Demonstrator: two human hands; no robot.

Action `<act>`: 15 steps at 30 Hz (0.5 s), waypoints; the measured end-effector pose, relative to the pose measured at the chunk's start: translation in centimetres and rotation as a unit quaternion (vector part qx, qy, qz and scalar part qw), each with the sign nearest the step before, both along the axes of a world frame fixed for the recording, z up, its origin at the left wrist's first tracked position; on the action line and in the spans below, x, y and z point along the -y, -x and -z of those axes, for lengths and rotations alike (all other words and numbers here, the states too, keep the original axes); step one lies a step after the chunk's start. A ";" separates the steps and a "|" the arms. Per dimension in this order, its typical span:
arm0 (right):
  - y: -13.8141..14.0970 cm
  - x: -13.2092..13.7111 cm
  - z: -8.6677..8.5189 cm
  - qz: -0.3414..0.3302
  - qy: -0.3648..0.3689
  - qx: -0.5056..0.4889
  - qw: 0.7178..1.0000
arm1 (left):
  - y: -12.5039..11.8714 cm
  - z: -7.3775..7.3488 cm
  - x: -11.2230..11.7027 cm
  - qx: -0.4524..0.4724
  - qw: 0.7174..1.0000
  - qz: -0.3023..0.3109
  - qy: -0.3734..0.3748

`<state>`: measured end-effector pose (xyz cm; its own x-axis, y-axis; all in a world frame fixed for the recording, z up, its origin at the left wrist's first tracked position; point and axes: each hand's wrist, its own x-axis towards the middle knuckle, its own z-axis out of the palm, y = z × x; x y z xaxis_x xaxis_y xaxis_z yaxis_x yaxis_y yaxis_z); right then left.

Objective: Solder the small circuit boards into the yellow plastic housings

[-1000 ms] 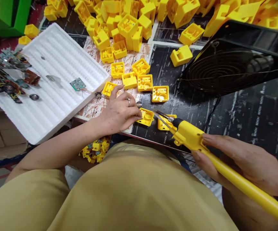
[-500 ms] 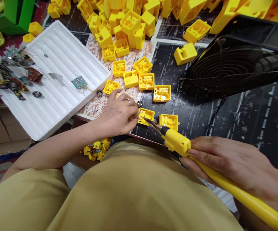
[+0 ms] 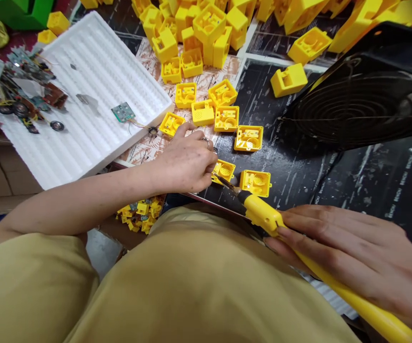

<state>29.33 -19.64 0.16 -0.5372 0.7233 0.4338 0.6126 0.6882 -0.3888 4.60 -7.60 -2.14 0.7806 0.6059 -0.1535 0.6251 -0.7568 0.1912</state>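
My right hand (image 3: 352,252) is closed around a yellow-handled soldering iron (image 3: 263,212), its thin dark tip pointing left. That tip reaches into a small open yellow plastic case (image 3: 224,170) near the table's front edge. My left hand (image 3: 189,159) is against the left side of this case, fingers curled down and covering part of it. Whatever those fingertips pinch is hidden. A small round speaker (image 3: 215,151) shows partly behind the fingers. To the right sits another open yellow case (image 3: 256,183), and one more (image 3: 249,138) lies just beyond.
Several yellow cases (image 3: 191,62) are heaped at the back. On the left, a white foam board (image 3: 95,85) carries a circuit board (image 3: 123,112) and a tangle of wired parts (image 3: 23,90). A black fan (image 3: 352,100) stands at the right. Below the table edge is a box of yellow parts (image 3: 141,214).
The view has shifted, so the table things appear a little further right. My left hand now covers more of the case and the speaker. The iron's tip is still at the same case.
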 end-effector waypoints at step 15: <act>-1.6 -0.1 0.3 -0.058 -0.007 0.017 0.998 | -0.1 -0.1 -0.2 -0.018 1.000 0.020 -0.013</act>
<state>30.94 -19.52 -0.12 -0.6311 0.6492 0.4245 0.5411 0.7606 -0.3589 4.66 -7.44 -2.01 0.7983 0.5791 -0.1652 0.6006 -0.7855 0.1490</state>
